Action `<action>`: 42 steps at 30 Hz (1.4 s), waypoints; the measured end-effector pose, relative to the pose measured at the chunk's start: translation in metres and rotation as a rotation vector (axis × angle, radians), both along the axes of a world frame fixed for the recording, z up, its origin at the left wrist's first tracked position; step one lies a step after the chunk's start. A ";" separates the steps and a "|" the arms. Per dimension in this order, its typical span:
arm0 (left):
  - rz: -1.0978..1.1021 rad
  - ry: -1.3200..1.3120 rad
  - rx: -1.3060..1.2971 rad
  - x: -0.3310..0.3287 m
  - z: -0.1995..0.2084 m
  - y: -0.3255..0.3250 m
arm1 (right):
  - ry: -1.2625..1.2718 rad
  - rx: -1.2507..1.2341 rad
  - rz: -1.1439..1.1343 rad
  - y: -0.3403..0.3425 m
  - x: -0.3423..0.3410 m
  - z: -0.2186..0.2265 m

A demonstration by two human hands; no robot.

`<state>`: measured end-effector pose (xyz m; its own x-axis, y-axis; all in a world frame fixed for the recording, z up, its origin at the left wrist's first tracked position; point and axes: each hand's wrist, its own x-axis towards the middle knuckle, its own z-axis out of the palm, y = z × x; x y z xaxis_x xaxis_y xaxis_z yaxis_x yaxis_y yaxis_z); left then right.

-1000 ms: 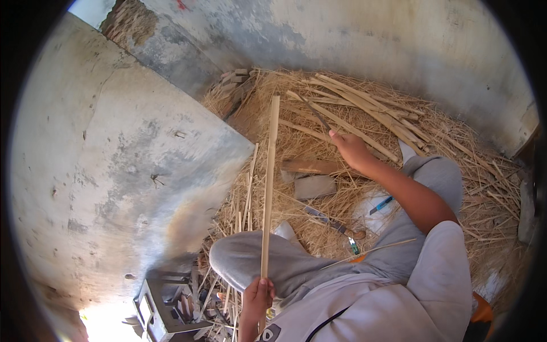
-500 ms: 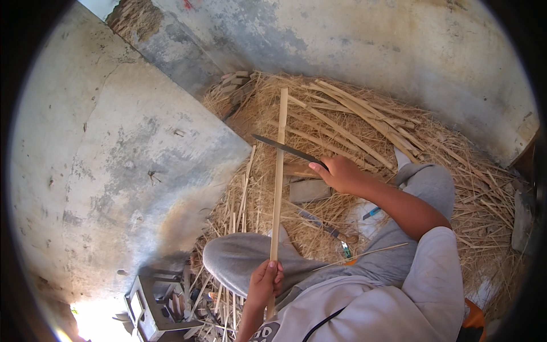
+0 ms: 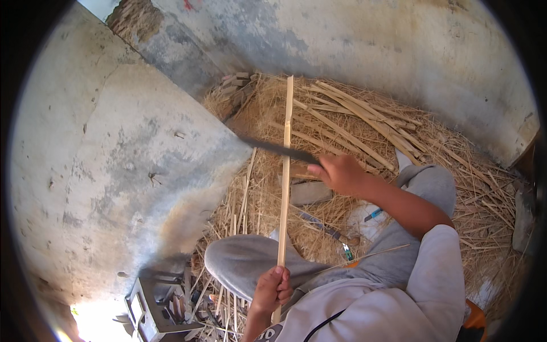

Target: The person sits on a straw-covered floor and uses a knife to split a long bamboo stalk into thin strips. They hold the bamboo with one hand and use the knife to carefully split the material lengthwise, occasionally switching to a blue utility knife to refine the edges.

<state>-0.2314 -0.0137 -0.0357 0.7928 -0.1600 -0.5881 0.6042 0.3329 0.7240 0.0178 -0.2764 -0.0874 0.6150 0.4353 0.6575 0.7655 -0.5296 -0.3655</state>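
My left hand is closed round the lower part of a long, pale bamboo strip, which points away from me over my bent left knee. A notch or joint shows near the strip's far end. In my right hand is the handle of a long dark knife. Its blade, smeared by motion, lies across the strip below that joint. Whether blade and strip touch, I cannot tell.
Split bamboo strips lie on shavings by the back wall. Near my legs are a wood block, a blue cutter and another tool. A grey metal frame stands lower left, below a plastered wall.
The bamboo strip has shifted slightly right and farther from me, along with my left hand. The knife blade has moved a little lower and left, now blurred.
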 end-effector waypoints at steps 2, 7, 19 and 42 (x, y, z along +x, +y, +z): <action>-0.007 -0.005 0.016 -0.004 -0.003 0.000 | -0.058 -0.069 0.049 0.002 -0.001 -0.001; -0.063 -0.021 0.174 -0.018 0.002 0.000 | 0.119 -0.063 -0.394 -0.038 0.052 -0.009; -0.017 0.109 -0.129 -0.038 -0.019 0.013 | 0.018 -0.056 -0.209 -0.015 0.025 0.006; -0.125 -0.061 0.197 -0.024 -0.018 -0.003 | 1.212 1.203 0.181 -0.004 0.015 0.047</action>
<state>-0.2556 -0.0172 -0.0541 0.8088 -0.1462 -0.5696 0.5853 0.1071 0.8037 0.0324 -0.2804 -0.0407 0.9721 0.1977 -0.1259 -0.2117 0.5105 -0.8334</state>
